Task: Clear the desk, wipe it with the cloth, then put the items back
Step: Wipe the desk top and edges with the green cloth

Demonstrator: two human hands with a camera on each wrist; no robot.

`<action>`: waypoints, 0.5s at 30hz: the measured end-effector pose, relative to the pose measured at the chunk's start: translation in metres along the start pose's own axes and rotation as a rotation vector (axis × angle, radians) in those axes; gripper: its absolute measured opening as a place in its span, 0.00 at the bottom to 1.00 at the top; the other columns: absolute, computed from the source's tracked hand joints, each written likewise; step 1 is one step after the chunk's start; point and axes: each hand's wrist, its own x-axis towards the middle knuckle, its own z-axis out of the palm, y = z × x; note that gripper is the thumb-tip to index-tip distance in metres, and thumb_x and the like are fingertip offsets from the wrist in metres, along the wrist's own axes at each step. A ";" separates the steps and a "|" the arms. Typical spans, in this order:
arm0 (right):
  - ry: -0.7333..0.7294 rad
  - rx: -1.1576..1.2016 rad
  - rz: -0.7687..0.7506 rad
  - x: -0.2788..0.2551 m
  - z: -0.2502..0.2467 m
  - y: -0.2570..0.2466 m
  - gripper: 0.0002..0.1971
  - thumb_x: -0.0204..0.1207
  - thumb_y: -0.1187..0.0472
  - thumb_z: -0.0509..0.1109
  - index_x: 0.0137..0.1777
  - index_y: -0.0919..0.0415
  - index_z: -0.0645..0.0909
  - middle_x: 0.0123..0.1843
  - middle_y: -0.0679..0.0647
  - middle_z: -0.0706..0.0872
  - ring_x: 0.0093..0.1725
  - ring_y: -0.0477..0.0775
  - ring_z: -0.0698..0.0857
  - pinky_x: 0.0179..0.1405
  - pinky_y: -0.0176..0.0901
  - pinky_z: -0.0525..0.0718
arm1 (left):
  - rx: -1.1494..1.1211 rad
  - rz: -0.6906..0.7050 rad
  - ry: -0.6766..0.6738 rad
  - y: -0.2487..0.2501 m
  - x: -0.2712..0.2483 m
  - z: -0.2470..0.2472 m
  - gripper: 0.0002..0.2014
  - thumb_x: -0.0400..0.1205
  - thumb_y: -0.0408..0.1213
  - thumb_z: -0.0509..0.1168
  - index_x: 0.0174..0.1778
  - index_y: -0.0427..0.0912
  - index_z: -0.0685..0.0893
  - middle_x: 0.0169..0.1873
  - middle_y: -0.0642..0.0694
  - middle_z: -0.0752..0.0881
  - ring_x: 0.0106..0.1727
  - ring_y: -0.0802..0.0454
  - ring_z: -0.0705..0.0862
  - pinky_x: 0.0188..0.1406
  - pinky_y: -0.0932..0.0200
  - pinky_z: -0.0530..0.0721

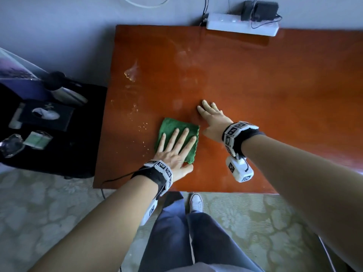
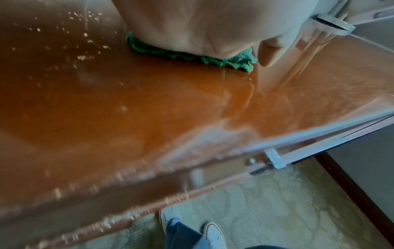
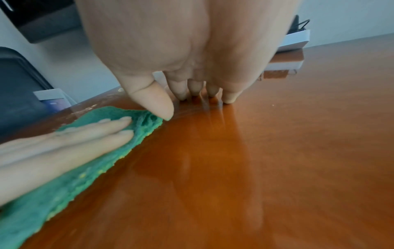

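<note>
A folded green cloth [image 1: 172,128] [image 2: 192,58] [image 3: 89,161] lies on the glossy orange-brown desk [image 1: 255,91] near its front left. My left hand [image 1: 176,146] presses flat on the cloth with straight, spread fingers [image 3: 102,133]. Just right of the cloth, my right hand [image 1: 211,118] rests on the bare desk, fingertips [image 3: 229,99] touching the wood, and its thumb lies at the cloth's edge. Pale crumbs and smears [image 1: 135,114] [image 2: 85,35] dot the desk to the left of the cloth.
A white power strip [image 1: 241,23] with a black adapter [image 1: 259,10] and cables sits at the desk's back edge. On the dark chair [image 1: 82,134] to the left lie a tissue box [image 1: 47,114], a small packet [image 1: 37,139] and other removed items. My legs and shoes stand at the front edge.
</note>
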 end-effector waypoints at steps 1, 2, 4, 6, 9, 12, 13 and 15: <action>-0.014 0.016 -0.002 -0.008 0.003 0.000 0.43 0.76 0.63 0.64 0.88 0.53 0.47 0.89 0.49 0.39 0.87 0.56 0.39 0.86 0.56 0.46 | -0.016 -0.012 -0.001 0.007 -0.007 0.004 0.46 0.79 0.63 0.52 0.83 0.59 0.28 0.81 0.53 0.22 0.84 0.46 0.26 0.82 0.35 0.31; -0.017 0.029 -0.004 -0.017 0.006 0.001 0.43 0.75 0.64 0.64 0.88 0.54 0.48 0.89 0.50 0.40 0.87 0.56 0.40 0.86 0.55 0.49 | -0.034 -0.023 -0.003 0.015 -0.013 0.008 0.46 0.79 0.63 0.52 0.83 0.59 0.28 0.81 0.53 0.22 0.84 0.47 0.26 0.82 0.36 0.31; 0.025 0.038 -0.015 -0.032 0.012 0.001 0.42 0.74 0.66 0.64 0.88 0.56 0.50 0.89 0.52 0.42 0.88 0.55 0.43 0.86 0.53 0.51 | -0.070 -0.047 -0.003 0.028 -0.023 0.015 0.45 0.80 0.61 0.53 0.84 0.60 0.29 0.82 0.54 0.24 0.84 0.47 0.27 0.82 0.36 0.31; 0.116 0.009 -0.054 -0.047 0.023 0.000 0.41 0.74 0.68 0.63 0.87 0.59 0.52 0.89 0.54 0.44 0.88 0.57 0.44 0.87 0.51 0.48 | -0.110 -0.070 -0.004 0.034 -0.028 0.016 0.45 0.80 0.60 0.55 0.84 0.61 0.31 0.83 0.55 0.26 0.85 0.48 0.29 0.82 0.37 0.32; 0.202 -0.014 -0.138 -0.068 0.043 -0.010 0.39 0.74 0.72 0.59 0.87 0.61 0.54 0.89 0.56 0.43 0.88 0.56 0.43 0.86 0.48 0.44 | -0.236 -0.045 0.026 0.029 -0.032 0.003 0.43 0.81 0.50 0.62 0.87 0.58 0.42 0.86 0.56 0.35 0.86 0.53 0.36 0.85 0.41 0.38; 0.123 -0.013 -0.212 -0.082 0.066 -0.030 0.39 0.76 0.72 0.58 0.87 0.62 0.50 0.89 0.56 0.37 0.87 0.57 0.41 0.87 0.49 0.44 | -0.291 -0.104 0.208 0.014 -0.044 -0.008 0.36 0.80 0.36 0.65 0.85 0.49 0.62 0.87 0.53 0.53 0.87 0.54 0.51 0.86 0.48 0.50; 0.107 -0.032 -0.233 -0.085 0.076 -0.037 0.39 0.77 0.70 0.58 0.88 0.62 0.47 0.88 0.57 0.36 0.87 0.59 0.40 0.87 0.51 0.44 | -0.271 -0.154 0.269 0.008 -0.048 -0.008 0.33 0.80 0.34 0.64 0.83 0.47 0.65 0.86 0.52 0.57 0.86 0.53 0.54 0.86 0.48 0.52; 0.099 -0.095 -0.259 -0.089 0.096 -0.049 0.39 0.81 0.61 0.59 0.88 0.60 0.43 0.88 0.60 0.34 0.87 0.64 0.38 0.86 0.57 0.45 | -0.272 -0.283 0.338 -0.010 -0.053 -0.006 0.32 0.81 0.34 0.63 0.83 0.46 0.66 0.86 0.50 0.59 0.86 0.51 0.55 0.85 0.45 0.55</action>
